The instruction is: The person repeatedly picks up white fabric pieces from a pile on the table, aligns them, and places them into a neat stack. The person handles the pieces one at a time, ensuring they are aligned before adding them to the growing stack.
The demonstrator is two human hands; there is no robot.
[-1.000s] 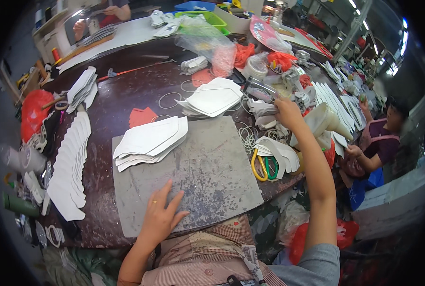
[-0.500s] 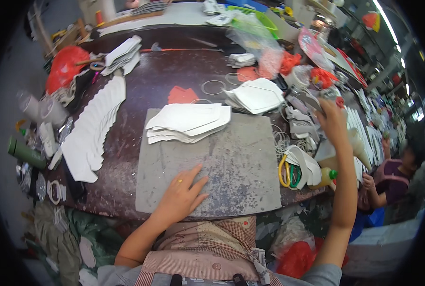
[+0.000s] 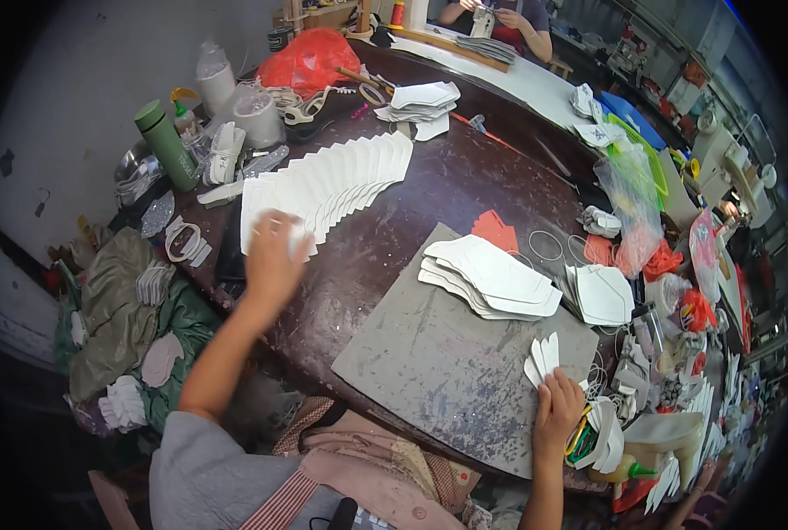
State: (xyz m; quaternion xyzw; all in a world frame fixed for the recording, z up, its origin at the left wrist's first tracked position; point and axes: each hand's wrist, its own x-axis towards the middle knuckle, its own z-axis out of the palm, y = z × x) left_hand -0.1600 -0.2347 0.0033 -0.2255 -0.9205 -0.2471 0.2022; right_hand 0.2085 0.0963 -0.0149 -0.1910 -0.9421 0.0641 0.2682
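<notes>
The left hand point(image 3: 274, 256) was a blur at the near end of a fanned row of white cut pieces point(image 3: 350, 181), and I couldn't tell whether its fingers were spread, pressed together or pinching a piece. The right hand point(image 3: 559, 411) was easier to read: thumb and bent fingers pinched the lower end of a few narrow white strips point(image 3: 542, 358) above the edge of the grey mat point(image 3: 420, 371). Just beside it lay scissors point(image 3: 577, 439) with yellow and green handles (half covered by pale scraps).

Good handling there, to my mind, called for lifting only the endmost piece by its rim, so the overlap of the others wasn't dragged askew, and for a light pinch that wouldn't crease the strips.

Farther out, a white stack point(image 3: 500, 283) sat on the mat's far part, and a green bottle point(image 3: 166, 146) leaned at the dark table's point(image 3: 359, 256) left side.
</notes>
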